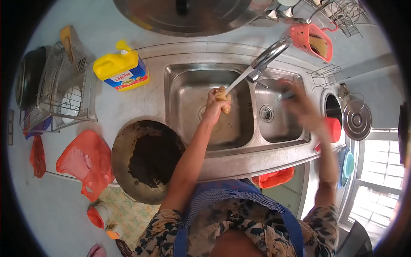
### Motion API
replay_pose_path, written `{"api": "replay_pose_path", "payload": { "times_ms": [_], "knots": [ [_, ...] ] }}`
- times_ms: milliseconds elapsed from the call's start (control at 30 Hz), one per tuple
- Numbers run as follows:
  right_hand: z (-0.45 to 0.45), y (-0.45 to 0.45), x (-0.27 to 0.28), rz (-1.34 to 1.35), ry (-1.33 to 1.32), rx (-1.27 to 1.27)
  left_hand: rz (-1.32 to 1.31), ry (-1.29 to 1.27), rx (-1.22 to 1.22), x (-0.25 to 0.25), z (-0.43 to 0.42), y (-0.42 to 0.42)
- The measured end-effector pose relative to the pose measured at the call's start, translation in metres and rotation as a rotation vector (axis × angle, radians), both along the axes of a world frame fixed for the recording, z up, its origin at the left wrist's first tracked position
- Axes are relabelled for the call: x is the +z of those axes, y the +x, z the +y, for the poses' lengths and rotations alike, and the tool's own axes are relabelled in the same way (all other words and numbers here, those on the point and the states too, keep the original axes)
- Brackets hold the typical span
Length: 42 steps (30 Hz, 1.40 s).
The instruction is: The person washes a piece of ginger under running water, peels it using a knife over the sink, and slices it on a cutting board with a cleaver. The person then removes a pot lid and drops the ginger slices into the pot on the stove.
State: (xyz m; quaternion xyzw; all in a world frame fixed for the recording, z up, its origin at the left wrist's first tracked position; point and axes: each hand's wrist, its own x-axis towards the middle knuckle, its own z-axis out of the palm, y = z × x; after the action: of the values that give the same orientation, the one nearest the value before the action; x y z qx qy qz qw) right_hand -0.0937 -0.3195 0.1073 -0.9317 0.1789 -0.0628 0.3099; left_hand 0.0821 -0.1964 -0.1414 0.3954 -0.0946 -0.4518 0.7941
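My left hand (211,108) is closed around a knobbly, pale brown piece of ginger (222,95). It is over the larger left basin (184,94) of the steel sink, in the stream of water from the faucet (274,52). Over the smaller right basin (274,124) is my right hand (302,105), smeared by motion. A dark shape shows at its fingers, too blurred to name, and I cannot make out how the fingers are set.
A blackened wok (124,171) sits left of the sink, beside a red plastic bag (79,158). Behind are a yellow detergent jug (117,66) and a wire dish rack (51,103). At right stand a pink basket (310,40) and a red cup (332,129).
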Motion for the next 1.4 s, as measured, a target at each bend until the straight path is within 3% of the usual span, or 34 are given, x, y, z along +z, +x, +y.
{"api": "replay_pose_path", "payload": {
  "times_ms": [67, 133, 233, 333, 500, 600, 633, 700, 800, 900, 1000, 1200, 1400],
  "knots": [
    [0.024, 0.002, -0.062, 0.235, 0.336, -0.167, -0.289, 0.126, 0.053, 0.005, 0.007, -0.006],
    [0.027, -0.001, -0.133, 0.094, 0.635, -0.298, -0.433, 0.190, 0.031, 0.013, 0.015, -0.010],
    [0.034, -0.001, -0.185, -0.154, 0.497, -0.255, -0.499, 0.220, -0.047, 0.021, 0.024, -0.009],
    [0.052, 0.011, -0.170, -0.308, 0.372, -0.244, -0.648, 0.284, -0.026, 0.016, 0.026, -0.012],
    [0.064, 0.017, -0.164, -0.127, -0.082, -0.086, -0.784, 0.394, -0.110, 0.017, 0.033, -0.014],
    [0.067, 0.023, -0.176, -0.145, -0.301, -0.042, -1.007, 0.326, -0.027, 0.011, 0.034, -0.016],
    [0.069, 0.026, -0.177, -0.160, -0.351, -0.037, -0.920, 0.270, -0.051, 0.008, 0.035, -0.017],
    [0.073, 0.029, -0.179, -0.162, -0.394, -0.027, -0.745, 0.162, -0.097, 0.006, 0.037, -0.019],
    [0.076, 0.030, -0.182, -0.120, -0.436, -0.016, -0.504, 0.209, -0.244, 0.008, 0.042, -0.016],
    [0.079, 0.032, -0.184, -0.117, -0.437, -0.025, -0.499, 0.247, -0.219, 0.010, 0.045, -0.017],
    [0.082, 0.033, -0.184, -0.121, -0.406, -0.049, -0.627, 0.249, -0.042, 0.001, 0.042, -0.024],
    [0.083, 0.035, -0.180, -0.132, -0.456, -0.060, -0.976, 0.458, 0.027, -0.013, 0.039, -0.024],
    [0.082, 0.038, -0.184, -0.146, -0.492, -0.099, -1.016, 0.504, 0.015, 0.015, 0.040, -0.031]
  ]
}}
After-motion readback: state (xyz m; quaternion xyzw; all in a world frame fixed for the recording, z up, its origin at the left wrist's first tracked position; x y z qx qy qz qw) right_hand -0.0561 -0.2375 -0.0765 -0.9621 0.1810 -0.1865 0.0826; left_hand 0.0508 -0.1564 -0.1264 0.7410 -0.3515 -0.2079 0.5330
